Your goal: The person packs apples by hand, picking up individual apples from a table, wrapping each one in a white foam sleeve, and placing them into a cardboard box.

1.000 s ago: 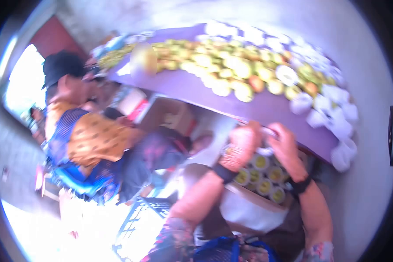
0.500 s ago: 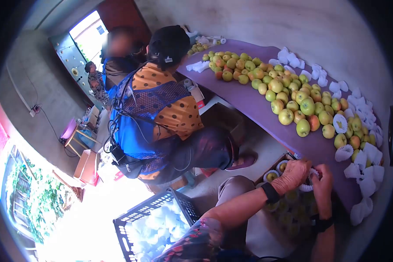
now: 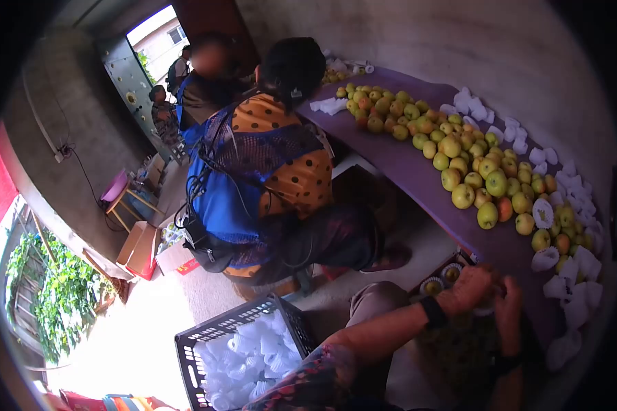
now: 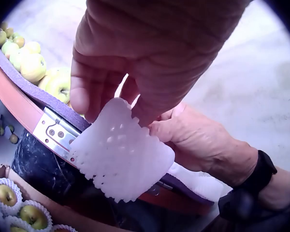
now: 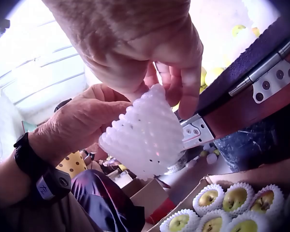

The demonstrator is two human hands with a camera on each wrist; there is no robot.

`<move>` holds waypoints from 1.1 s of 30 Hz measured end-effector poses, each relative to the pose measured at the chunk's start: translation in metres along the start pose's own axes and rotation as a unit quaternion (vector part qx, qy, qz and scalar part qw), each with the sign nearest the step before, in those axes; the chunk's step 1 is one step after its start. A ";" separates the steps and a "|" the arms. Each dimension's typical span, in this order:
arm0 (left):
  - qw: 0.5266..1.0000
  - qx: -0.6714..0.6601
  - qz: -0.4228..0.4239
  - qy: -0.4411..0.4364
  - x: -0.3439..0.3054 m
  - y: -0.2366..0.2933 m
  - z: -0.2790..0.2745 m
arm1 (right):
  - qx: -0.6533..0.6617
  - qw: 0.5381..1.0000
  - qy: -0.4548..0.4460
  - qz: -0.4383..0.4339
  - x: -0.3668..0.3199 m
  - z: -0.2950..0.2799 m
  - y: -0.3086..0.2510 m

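Observation:
Between both hands is a white foam net sleeve (image 4: 123, 154), narrow at its upper end, above the open box; whether it holds anything is hidden. My left hand (image 3: 467, 288) pinches it, fingertips near its narrow end in the left wrist view. My right hand (image 5: 135, 46) grips the same sleeve (image 5: 145, 137) from the other side, thumb and fingers at its top. Beneath them, in the box (image 5: 188, 197), green-yellow apples (image 5: 235, 198) sit upright in foam sleeves.
A purple-covered table (image 3: 418, 181) carries many loose apples (image 3: 487, 216) and foam sleeves (image 3: 576, 305). A black crate (image 3: 230, 316) of white sleeves stands by my left knee. A person in orange and blue (image 3: 295, 171) sits at the left, others farther back.
The head view has swung round toward the doorway, then shifted slightly more, bringing the crate further into view. Both hands stay close together over the box.

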State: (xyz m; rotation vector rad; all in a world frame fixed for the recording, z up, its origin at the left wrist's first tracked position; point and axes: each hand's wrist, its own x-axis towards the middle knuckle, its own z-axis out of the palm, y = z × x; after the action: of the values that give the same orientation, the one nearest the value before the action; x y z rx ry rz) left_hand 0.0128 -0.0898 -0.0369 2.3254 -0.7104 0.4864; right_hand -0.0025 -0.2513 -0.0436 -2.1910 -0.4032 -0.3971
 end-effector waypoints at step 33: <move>0.963 0.029 -0.068 -0.258 0.005 -0.013 -0.057 | 0.064 0.996 0.047 0.047 0.013 -0.012 -0.004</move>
State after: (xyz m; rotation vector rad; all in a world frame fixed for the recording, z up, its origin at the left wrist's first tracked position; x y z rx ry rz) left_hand 0.0157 -0.0444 0.0007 2.5584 -0.7682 -0.1763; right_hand 0.0058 -0.2568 -0.0285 -2.0486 -0.2661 -0.4093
